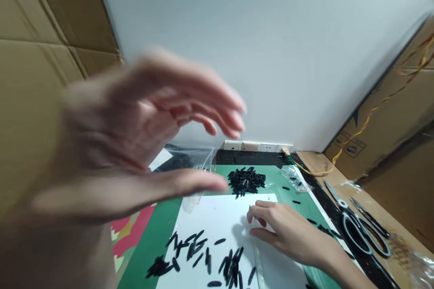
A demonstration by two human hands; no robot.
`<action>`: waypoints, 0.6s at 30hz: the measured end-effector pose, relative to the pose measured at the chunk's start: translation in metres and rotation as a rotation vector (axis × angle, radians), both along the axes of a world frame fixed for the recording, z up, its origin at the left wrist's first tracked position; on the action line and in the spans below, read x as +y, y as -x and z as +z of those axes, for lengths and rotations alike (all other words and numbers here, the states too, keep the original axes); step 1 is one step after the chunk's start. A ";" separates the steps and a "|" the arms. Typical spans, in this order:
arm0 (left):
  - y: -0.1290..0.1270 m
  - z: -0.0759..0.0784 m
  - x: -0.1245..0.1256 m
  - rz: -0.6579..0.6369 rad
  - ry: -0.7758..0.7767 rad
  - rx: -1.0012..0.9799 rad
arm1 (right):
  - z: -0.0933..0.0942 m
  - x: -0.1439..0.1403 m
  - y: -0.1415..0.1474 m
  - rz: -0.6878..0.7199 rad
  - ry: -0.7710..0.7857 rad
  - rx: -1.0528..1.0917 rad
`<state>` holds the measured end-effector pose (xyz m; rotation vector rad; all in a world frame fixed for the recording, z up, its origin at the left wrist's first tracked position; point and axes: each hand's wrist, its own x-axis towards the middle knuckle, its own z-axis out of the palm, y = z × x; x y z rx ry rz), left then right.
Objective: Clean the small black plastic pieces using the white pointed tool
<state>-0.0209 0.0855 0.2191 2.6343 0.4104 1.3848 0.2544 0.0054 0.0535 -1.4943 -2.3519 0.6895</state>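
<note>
The left hand [135,144] is hovering blurred, fingers spread and empty. The right hand [281,230] is seemingly pinching something tiny on the white sheet [217,216]; a careless sweep is risking scattering the black pieces [203,257]

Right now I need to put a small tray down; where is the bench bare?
Bare white sheet between the black-piece heap and the scattered pieces, left of the right hand. Crowded: scissors at the right edge, plastic bag behind the raised left hand.
</note>
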 end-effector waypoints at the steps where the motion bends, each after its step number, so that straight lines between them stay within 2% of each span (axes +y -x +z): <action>1: -0.004 0.001 0.003 -0.097 0.047 0.083 | -0.007 0.001 0.003 -0.006 0.006 0.023; 5: -0.030 -0.009 0.005 -0.046 0.113 0.247 | -0.029 -0.002 0.011 -0.013 -0.001 0.088; 10: -0.064 -0.036 0.005 -0.085 0.327 0.489 | -0.040 -0.012 0.017 -0.036 -0.042 0.065; 13: -0.079 -0.066 0.006 -0.007 0.427 0.726 | -0.045 -0.011 0.017 -0.058 -0.090 -0.003; 15: -0.083 -0.094 0.007 0.135 0.405 0.723 | -0.048 -0.008 0.013 -0.085 -0.121 -0.047; 18: -0.082 -0.136 0.006 0.267 0.402 0.715 | -0.053 -0.002 0.004 -0.143 -0.153 -0.096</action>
